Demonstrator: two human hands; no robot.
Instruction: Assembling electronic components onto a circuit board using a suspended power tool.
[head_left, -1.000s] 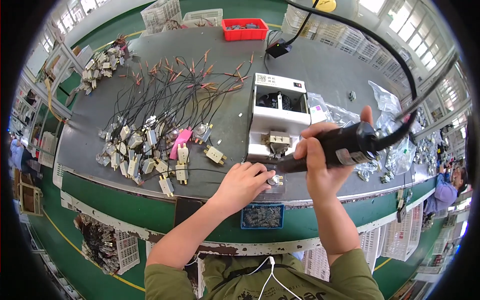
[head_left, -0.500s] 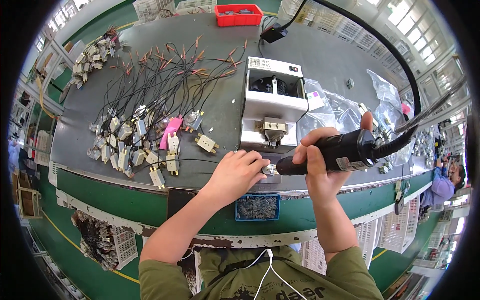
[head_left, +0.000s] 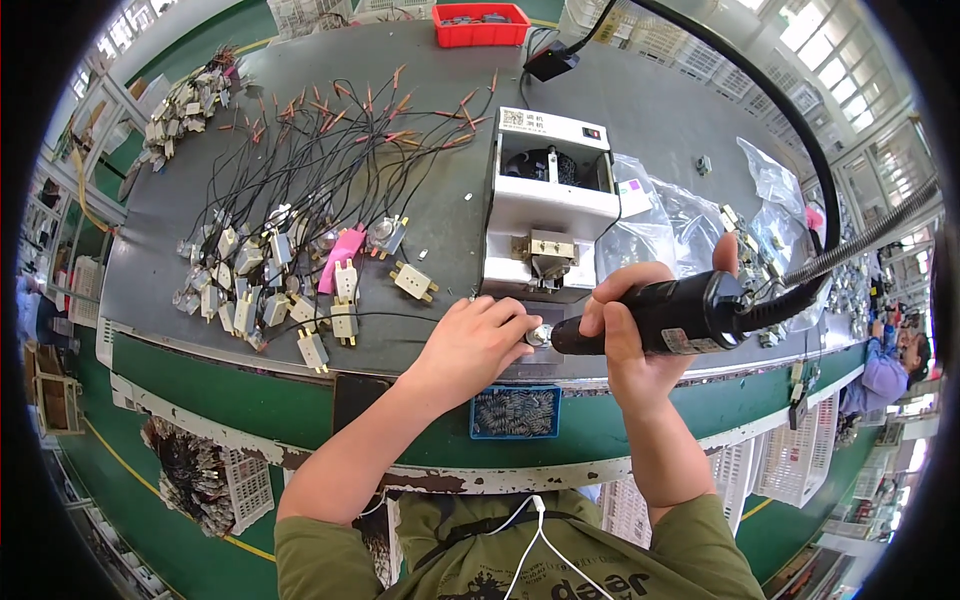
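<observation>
My right hand (head_left: 645, 345) is wrapped round a black electric screwdriver (head_left: 665, 312), held nearly level with its tip pointing left. The tip meets a small metal-and-clear part (head_left: 541, 335) at the bench's front. My left hand (head_left: 478, 342) has its fingers closed on that part, most of which they cover. A black wire (head_left: 395, 316) runs from beneath the left hand toward a pile of wired grey and cream plug-like parts (head_left: 270, 265) on the left. Just behind my hands stands a silver screw feeder machine (head_left: 553, 207).
A blue tray of screws (head_left: 515, 412) sits at the front edge below my hands. A red bin (head_left: 481, 36) stands at the back. Clear plastic bags (head_left: 690, 225) lie right of the machine. The screwdriver's thick black cable (head_left: 800, 290) arches over the right side. A co-worker (head_left: 878, 375) sits far right.
The screwdriver has tilted slightly and its body shifted a little. My left hand stays in nearly the same place, still on the part.
</observation>
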